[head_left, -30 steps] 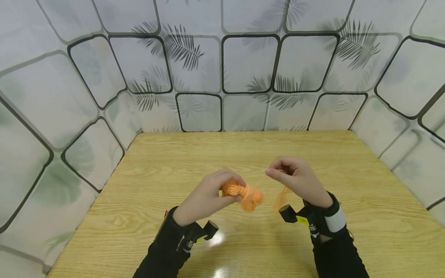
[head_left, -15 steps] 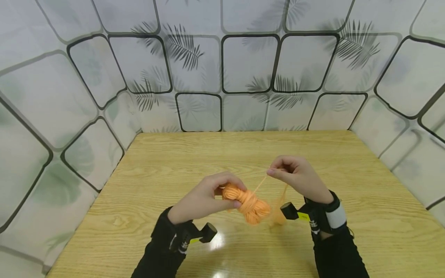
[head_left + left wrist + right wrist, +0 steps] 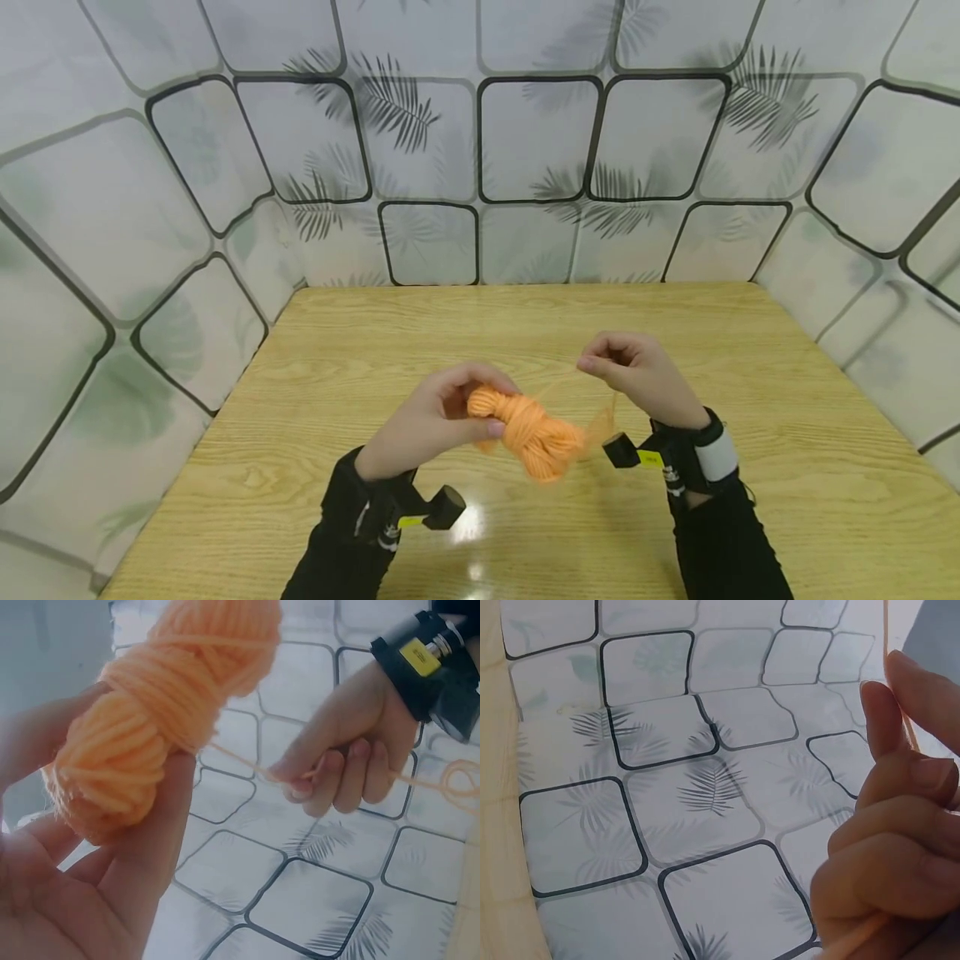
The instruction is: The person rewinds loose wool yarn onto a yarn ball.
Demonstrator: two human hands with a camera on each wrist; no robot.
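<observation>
An orange skein of yarn (image 3: 542, 437), wrapped round its middle, is held up over the table by my left hand (image 3: 420, 423). In the left wrist view the thumb and fingers lie on either side of the yarn skein (image 3: 157, 705). To the right, my right hand (image 3: 641, 375) pinches a single orange strand (image 3: 236, 757) between thumb and forefinger, its other fingers curled. That strand runs from the wrapped middle of the skein to the right fingertips. Out of the right hand's far side, a loose tail (image 3: 427, 782) of yarn hangs down with a loop in it.
Below both hands is a wood-grain table (image 3: 360, 333). A pale curtain (image 3: 525, 142) with dark rounded outlines and leaf prints surrounds its back and sides. Each wrist wears a black camera mount (image 3: 690, 462) over a black sleeve.
The left hand has turned the skein, which has swung its right end lower and now shows more of its length. The right hand stays nearly in place, holding the strand.
</observation>
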